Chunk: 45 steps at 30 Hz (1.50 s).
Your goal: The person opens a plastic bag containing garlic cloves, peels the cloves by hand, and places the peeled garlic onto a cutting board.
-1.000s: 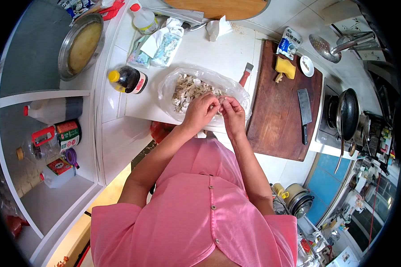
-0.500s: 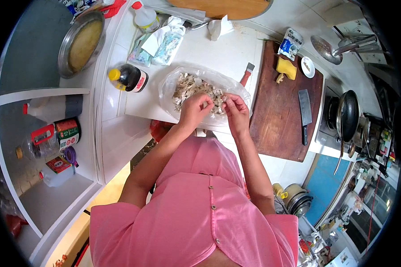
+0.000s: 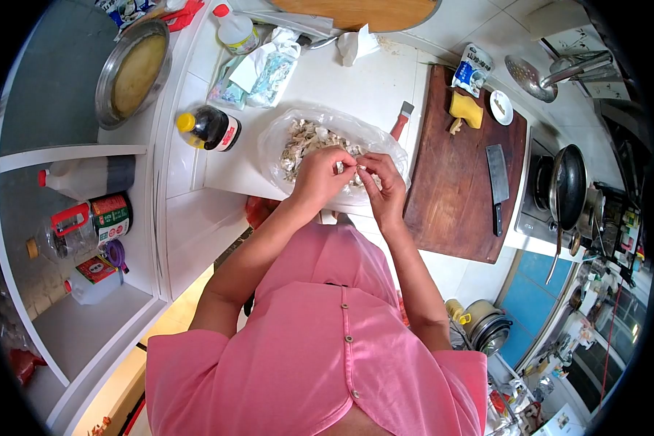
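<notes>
A clear plastic bag [image 3: 272, 142] lies open on the white counter, holding a heap of pale and brown torn mushroom pieces [image 3: 305, 138]. Over the heap, my left hand [image 3: 324, 174] is closed in a pinch, thumb against forefinger. My right hand [image 3: 384, 185] pinches too, its fingertips meeting those of the left. A small pale bit, seemingly mushroom, is between the fingertips; fingers hide most of it.
Right of the bag are a red-handled brush [image 3: 402, 120] and a wooden cutting board [image 3: 450, 189] bearing a cleaver [image 3: 496, 178], a yellow cloth-like item [image 3: 466, 110] and a small white dish [image 3: 501, 107]. A dark sauce bottle [image 3: 214, 128] stands left.
My right hand has moved slightly left and my left hand slightly right, so the fingertips, apart before, now meet above the heap. The bag stays in place.
</notes>
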Tool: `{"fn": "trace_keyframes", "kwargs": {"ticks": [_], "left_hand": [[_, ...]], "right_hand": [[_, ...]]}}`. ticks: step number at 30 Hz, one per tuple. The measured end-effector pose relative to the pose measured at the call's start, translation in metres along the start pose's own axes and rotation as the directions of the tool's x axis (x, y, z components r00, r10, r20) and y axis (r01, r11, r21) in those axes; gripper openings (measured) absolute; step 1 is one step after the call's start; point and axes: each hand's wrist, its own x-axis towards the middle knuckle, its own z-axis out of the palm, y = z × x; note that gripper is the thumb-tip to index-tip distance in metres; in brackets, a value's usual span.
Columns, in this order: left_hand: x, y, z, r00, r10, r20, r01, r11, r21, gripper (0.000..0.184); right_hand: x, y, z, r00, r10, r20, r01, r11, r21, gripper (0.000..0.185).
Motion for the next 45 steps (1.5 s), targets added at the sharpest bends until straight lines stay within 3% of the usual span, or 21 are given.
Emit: {"fn": "trace_keyframes", "kwargs": {"ticks": [14,17,20,22,25,31,40,45], "left_hand": [[-0.004,-0.001,0.008,0.999,-0.027,-0.020,0.026,0.999,-0.034,0.006],[-0.006,-0.006,0.013,0.998,-0.046,-0.046,0.042,0.994,-0.098,0.006],[-0.007,-0.002,0.013,0.995,-0.087,-0.042,0.079,0.983,-0.168,0.007],[-0.008,0.007,0.009,0.996,-0.083,-0.024,0.076,0.974,-0.213,0.010],[-0.004,-0.001,0.004,0.980,0.195,-0.032,-0.198,0.971,-0.137,0.015],[0.011,-0.004,-0.019,0.912,0.378,0.157,-0.394,0.915,0.086,0.010],[0.027,0.010,-0.037,0.833,0.308,0.460,-0.403,0.907,0.122,0.008],[0.030,0.014,-0.039,0.823,0.254,0.507,-0.403,0.891,0.209,0.011]], "right_hand": [[-0.004,-0.015,-0.001,0.999,-0.049,-0.009,0.048,0.993,-0.112,0.019],[-0.007,-0.003,0.001,0.999,0.029,-0.041,-0.028,0.999,0.020,0.017],[-0.005,0.004,0.006,0.987,0.134,-0.083,-0.094,0.923,0.373,0.014],[-0.002,-0.001,0.002,0.983,0.182,-0.031,-0.146,0.867,0.477,0.014],[0.000,0.002,-0.003,0.979,0.201,0.030,-0.185,0.825,0.534,0.013],[0.005,-0.002,-0.007,0.960,0.250,0.124,-0.276,0.792,0.545,0.011],[0.001,-0.003,-0.003,0.931,0.327,0.165,-0.363,0.760,0.540,0.011],[0.004,-0.001,-0.003,0.911,0.354,0.210,-0.410,0.731,0.546,0.012]]}}
